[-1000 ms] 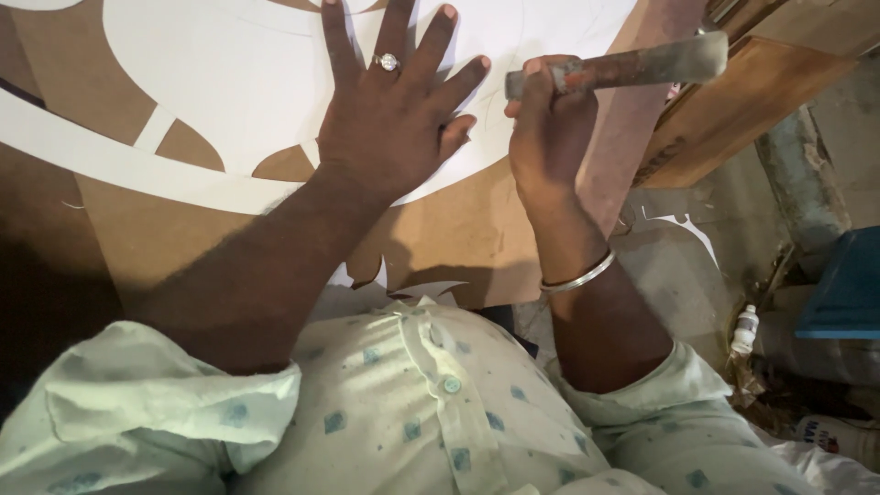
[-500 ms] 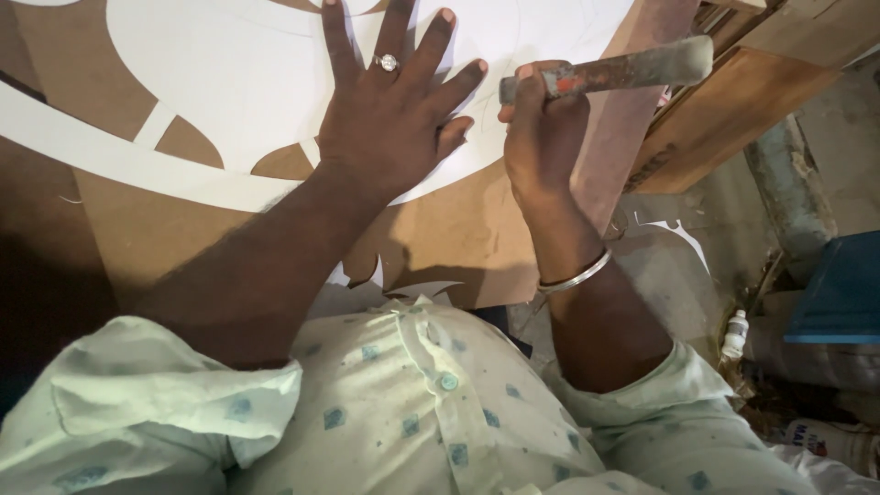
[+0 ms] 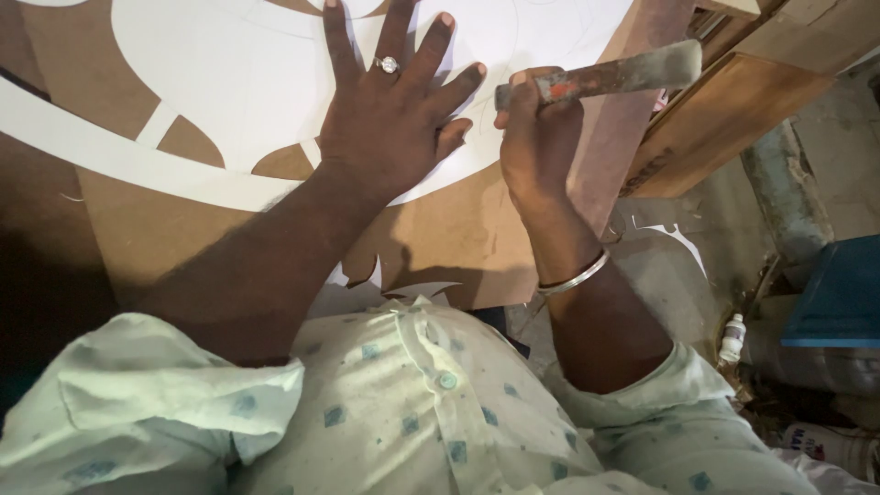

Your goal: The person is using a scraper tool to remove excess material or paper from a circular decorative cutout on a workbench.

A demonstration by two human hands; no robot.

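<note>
Your left hand (image 3: 390,133) lies flat and open, fingers spread, in the upper middle of the frame, pressed on the white paper pattern (image 3: 229,82) that covers the brown board (image 3: 137,229). A ring (image 3: 389,64) with a pale stone sits on one finger. Just to its right, your right hand (image 3: 536,137) is closed in a fist around the handle of a metal tool (image 3: 605,75), whose flat grey bar sticks out toward the upper right; a patch of red shows near your grip. The fist rests at the right edge of the white pattern, near the left hand's thumb but apart from it. A thin metal bangle (image 3: 576,278) circles your right wrist. At the right of the frame a wooden plank (image 3: 724,119) leans beside the board, a blue box (image 3: 839,293) sits at the far right edge, and a small white bottle (image 3: 731,337) stands on the floor beneath it.
</note>
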